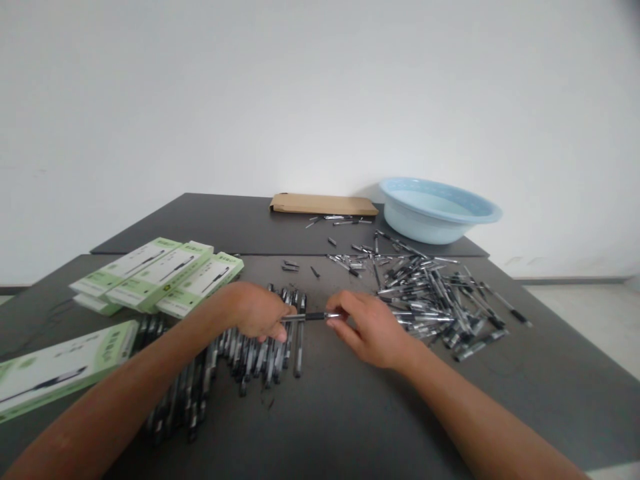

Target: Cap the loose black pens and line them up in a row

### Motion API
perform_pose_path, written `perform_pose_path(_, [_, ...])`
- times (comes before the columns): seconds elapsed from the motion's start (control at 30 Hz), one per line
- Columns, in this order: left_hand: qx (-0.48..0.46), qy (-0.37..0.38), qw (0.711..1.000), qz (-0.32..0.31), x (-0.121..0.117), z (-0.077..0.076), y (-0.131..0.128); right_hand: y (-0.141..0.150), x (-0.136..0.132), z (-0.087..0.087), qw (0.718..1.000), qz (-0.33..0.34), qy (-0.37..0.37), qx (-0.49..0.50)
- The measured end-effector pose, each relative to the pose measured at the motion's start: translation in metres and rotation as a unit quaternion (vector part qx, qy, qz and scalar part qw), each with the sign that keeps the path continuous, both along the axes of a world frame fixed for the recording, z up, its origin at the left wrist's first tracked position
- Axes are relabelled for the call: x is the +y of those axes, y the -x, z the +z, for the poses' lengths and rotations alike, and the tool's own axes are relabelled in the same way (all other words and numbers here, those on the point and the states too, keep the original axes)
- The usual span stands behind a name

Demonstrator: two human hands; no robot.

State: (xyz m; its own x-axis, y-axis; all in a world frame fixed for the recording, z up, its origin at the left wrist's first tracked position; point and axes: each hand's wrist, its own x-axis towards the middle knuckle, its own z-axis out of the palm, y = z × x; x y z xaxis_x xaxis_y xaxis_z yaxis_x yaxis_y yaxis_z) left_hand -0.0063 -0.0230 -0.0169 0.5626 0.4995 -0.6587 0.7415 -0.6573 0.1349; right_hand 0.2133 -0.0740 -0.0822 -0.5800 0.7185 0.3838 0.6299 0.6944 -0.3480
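A pen (315, 317) with a clear barrel and black grip lies level between my two hands. My left hand (263, 312) pinches its left end, above a row of pens (260, 360) laid side by side on the table. The fingers of my right hand (369, 327) close around the tip end on the right, hiding part of it. Just right of that hand spreads a loose heap of pens and pen parts (435, 293). Several small black caps (290, 266) lie beyond the hands.
Green-and-white pen boxes (165, 273) are stacked at left, with another box (65, 367) nearer. A light blue basin (435, 213) stands at the back right beside a flat brown cardboard box (325, 204). Everything rests on dark tables (340, 427) against a white wall.
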Motion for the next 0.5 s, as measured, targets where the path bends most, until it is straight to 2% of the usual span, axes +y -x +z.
perform_pose_path(0.23, [-0.002, -0.001, 1.000, 0.005, -0.0016, 0.0031, 0.0010, 0.0006, 0.0012, -0.0010, 0.999, -0.003, -0.038, -0.038])
perform_pose_path(0.5, [-0.001, -0.005, 1.000, 0.001, -0.0031, 0.0040, 0.0015, 0.0013, 0.0004, -0.0018, 0.999, 0.004, -0.023, -0.027])
